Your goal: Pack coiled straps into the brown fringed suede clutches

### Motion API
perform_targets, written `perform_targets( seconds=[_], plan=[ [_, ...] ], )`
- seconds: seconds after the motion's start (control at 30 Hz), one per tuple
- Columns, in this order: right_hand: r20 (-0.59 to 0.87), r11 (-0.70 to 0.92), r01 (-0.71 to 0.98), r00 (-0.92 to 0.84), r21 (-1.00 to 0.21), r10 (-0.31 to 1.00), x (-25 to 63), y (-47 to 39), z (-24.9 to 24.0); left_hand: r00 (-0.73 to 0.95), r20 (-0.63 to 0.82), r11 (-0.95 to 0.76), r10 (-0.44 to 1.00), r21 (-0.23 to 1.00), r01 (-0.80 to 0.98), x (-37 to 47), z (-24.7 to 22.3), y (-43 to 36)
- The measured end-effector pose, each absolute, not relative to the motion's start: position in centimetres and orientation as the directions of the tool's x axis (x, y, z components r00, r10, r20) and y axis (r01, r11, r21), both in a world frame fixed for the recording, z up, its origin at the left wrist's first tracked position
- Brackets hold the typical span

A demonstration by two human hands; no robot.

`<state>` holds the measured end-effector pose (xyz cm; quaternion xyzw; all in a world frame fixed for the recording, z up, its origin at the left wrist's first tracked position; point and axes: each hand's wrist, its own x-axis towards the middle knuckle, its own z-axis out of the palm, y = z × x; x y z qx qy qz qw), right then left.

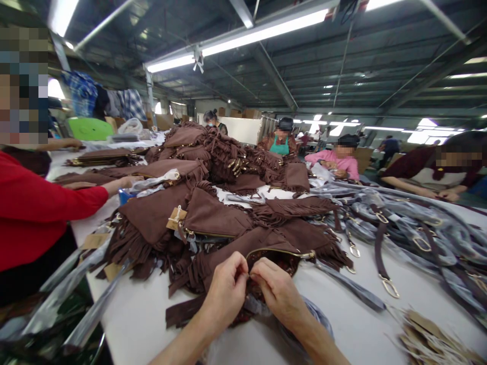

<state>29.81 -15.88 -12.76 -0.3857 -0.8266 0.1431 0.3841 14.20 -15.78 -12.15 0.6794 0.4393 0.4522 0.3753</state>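
Note:
A brown fringed bag [243,243] lies in front of me on the white table, its brass zipper pulled apart and a patterned lining showing. My left hand [229,279] pinches at the edge of the bag's opening. Close beside it, my right hand [276,284] also has its fingers pressed together at the same edge. Whatever small part sits between the fingertips is hidden. A plastic-wrapped strap [348,286] runs from the zipper end toward the right. Just beyond, another brown bag [216,213] carries a tan hang tag [176,218].
A tall heap of brown fringed bags [224,147] fills the table's middle. Plastic-wrapped straps with metal buckles [422,243] spread on the right, and tan tags [429,329] lie at the lower right. A co-worker's red sleeve [49,208] reaches in from the left; several people work beyond.

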Motion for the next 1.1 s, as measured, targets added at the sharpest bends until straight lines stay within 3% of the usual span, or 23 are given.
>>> perform_targets(
  seconds=[0.23, 0.37, 0.47, 0.6, 0.73, 0.97, 1.03, 1.1],
  plan=[
    [0.561, 0.660, 0.542, -0.366, -0.520, 0.742, 29.3, -15.5, -13.6, 0.181, 0.312, -0.354, 0.933, 0.887, 0.297, 14.5, -12.5, -15.9],
    [0.493, 0.602, 0.616, -0.364, -0.508, 0.790, 29.1, -15.6, -13.1, 0.204, 0.333, -0.387, 0.921, 0.851, 0.355, 14.4, -12.2, -15.5],
    [0.399, 0.501, 0.746, -0.337, -0.439, 0.853, 30.1, -17.5, -12.9, 0.280, 0.337, -0.429, 0.899, 0.806, 0.407, 13.8, -11.3, -16.0],
    [0.244, 0.238, 0.943, -0.180, -0.233, 0.953, 33.0, -21.5, -13.9, 0.356, 0.367, -0.512, 0.859, 0.624, 0.591, 12.0, -11.1, -17.7],
    [0.101, 0.089, 0.959, -0.064, -0.270, 0.993, 34.9, -23.8, -14.0, 0.367, 0.272, -0.457, 0.890, 0.511, 0.728, 10.6, -12.2, -18.5],
    [0.125, 0.328, 0.819, -0.306, -0.471, 0.944, 34.3, -23.8, -8.5, 0.442, 0.394, -0.592, 0.806, 0.547, 0.592, 10.0, -9.8, -18.6],
    [0.140, 0.420, 0.775, -0.404, -0.472, 0.904, 33.5, -22.4, -8.6, 0.466, 0.420, -0.626, 0.779, 0.568, 0.534, 9.8, -9.0, -18.6],
    [0.215, 0.466, 0.790, -0.413, -0.399, 0.885, 32.7, -20.1, -10.3, 0.492, 0.413, -0.634, 0.766, 0.613, 0.472, 9.5, -8.7, -18.5]
  ],
)
